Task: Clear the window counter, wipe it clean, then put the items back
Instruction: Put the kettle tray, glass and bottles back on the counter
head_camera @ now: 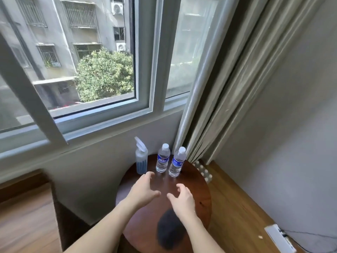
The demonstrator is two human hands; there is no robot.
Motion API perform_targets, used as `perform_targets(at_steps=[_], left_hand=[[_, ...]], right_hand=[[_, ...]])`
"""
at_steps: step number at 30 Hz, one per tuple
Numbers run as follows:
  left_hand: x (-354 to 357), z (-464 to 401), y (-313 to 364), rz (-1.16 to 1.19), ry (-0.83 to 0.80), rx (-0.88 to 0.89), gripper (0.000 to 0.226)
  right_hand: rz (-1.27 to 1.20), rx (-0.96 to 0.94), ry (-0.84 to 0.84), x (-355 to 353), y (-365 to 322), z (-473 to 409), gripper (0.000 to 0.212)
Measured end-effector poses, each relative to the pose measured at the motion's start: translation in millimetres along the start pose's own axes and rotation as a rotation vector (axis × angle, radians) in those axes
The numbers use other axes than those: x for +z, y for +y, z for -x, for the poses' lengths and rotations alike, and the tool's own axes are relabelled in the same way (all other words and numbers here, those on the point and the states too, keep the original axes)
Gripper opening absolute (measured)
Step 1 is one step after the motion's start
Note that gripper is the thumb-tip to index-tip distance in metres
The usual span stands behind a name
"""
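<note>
A round dark wooden table (198, 196) stands under the window. At its far edge stand a translucent spray bottle (141, 159) with blue liquid and two clear water bottles with blue labels, one in the middle (162, 158) and one to the right (177, 162). My left hand (144, 190) hovers over the table just in front of the spray bottle, fingers spread and holding nothing. My right hand (183, 197) hovers beside it, short of the right water bottle, also spread and empty. A dark cloth (169, 229) lies on the table's near part, between my forearms.
The window sill (91, 137) runs along the wall above the table. A beige curtain (228, 88) hangs to the right, nearly touching the right bottle. A dark seat edge (60, 216) is at the left. A white power strip (280, 238) lies on the wooden floor at the right.
</note>
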State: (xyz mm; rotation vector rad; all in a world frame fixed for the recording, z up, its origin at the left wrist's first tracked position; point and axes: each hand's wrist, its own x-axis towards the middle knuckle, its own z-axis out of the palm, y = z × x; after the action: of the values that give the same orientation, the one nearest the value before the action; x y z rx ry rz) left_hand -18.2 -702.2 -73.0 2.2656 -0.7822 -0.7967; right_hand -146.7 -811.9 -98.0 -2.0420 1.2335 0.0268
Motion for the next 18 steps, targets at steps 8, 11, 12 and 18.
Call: perform_targets(at_steps=[8,11,12,18], left_hand=[[20,-86,40,0.127,0.083,-0.040,0.069],[22,-115,48,0.175,0.107,-0.054,0.060],[23,-124,48,0.195,0.119,-0.062,0.055],[36,-163,39,0.271,0.233,-0.132,0.051]], right_hand=[[-0.043,0.003,0.014,-21,9,-97,0.068],[-0.068,-0.006,0.026,-26,5,-129,0.076],[-0.078,-0.007,0.034,-27,3,-138,0.079],[-0.105,-0.024,0.050,-25,-3,-180,0.088]])
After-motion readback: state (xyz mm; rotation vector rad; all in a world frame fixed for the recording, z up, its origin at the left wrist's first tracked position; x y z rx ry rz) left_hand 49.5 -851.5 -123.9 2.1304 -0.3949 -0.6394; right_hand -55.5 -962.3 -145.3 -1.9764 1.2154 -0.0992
